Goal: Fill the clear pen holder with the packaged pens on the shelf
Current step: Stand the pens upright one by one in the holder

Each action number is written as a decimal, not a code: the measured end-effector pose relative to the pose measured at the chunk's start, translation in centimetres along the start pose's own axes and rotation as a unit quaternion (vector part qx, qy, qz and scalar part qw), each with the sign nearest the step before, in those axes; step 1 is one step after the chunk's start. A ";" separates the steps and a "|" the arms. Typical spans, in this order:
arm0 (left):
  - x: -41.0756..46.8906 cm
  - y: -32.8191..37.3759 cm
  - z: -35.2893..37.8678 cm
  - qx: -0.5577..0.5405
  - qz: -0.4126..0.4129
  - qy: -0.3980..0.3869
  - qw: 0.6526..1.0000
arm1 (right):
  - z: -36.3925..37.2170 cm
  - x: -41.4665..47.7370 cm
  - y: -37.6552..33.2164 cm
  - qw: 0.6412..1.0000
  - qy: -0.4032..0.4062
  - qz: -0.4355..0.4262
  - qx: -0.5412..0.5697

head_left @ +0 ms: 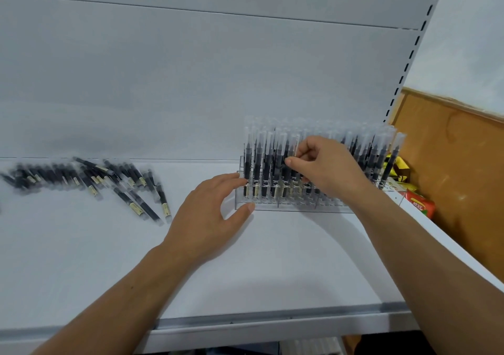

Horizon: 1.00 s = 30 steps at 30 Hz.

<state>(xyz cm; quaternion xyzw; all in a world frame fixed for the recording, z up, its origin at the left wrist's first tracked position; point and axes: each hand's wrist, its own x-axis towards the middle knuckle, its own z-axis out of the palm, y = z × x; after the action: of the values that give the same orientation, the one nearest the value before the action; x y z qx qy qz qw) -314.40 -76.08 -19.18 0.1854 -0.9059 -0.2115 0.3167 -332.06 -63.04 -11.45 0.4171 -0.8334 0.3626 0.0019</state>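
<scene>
A clear tiered pen holder (275, 206) stands on the white shelf (272, 259) at centre right, packed with several upright packaged black pens (257, 161). My right hand (327, 166) is over the holder's middle and pinches one pen (296, 147) in the front rows between thumb and fingers. My left hand (215, 207) rests on the shelf at the holder's left end, thumb and fingertips touching its front corner. A loose pile of packaged pens (109, 183) lies flat on the shelf at far left.
The shelf's metal front edge (272, 319) runs across the bottom. A slotted upright (409, 63) rises at right. Beyond the shelf's right end are a brown board (450, 163) and red and yellow snack packets (420, 204).
</scene>
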 end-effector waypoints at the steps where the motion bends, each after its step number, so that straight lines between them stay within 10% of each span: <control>1: 0.0 0.1 0.0 -0.003 -0.002 -0.001 1.000 | -0.2 -0.1 -0.1 1.000 -0.005 0.002 -0.009; 17: -2.7 -6.3 -9.4 0.055 -0.197 0.030 0.978 | 8.0 -2.1 -9.0 0.973 -0.199 -0.098 -0.068; 30: 0.0 -10.1 -10.5 0.172 -0.356 -0.035 0.918 | 17.6 2.6 -13.3 0.976 -0.161 -0.086 -0.115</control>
<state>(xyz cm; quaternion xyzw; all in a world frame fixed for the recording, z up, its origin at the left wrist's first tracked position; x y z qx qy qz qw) -305.56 -87.39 -16.81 0.5394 -0.8130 -0.1573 0.1524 -319.27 -80.71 -15.65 0.5371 -0.8199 0.1909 -0.0526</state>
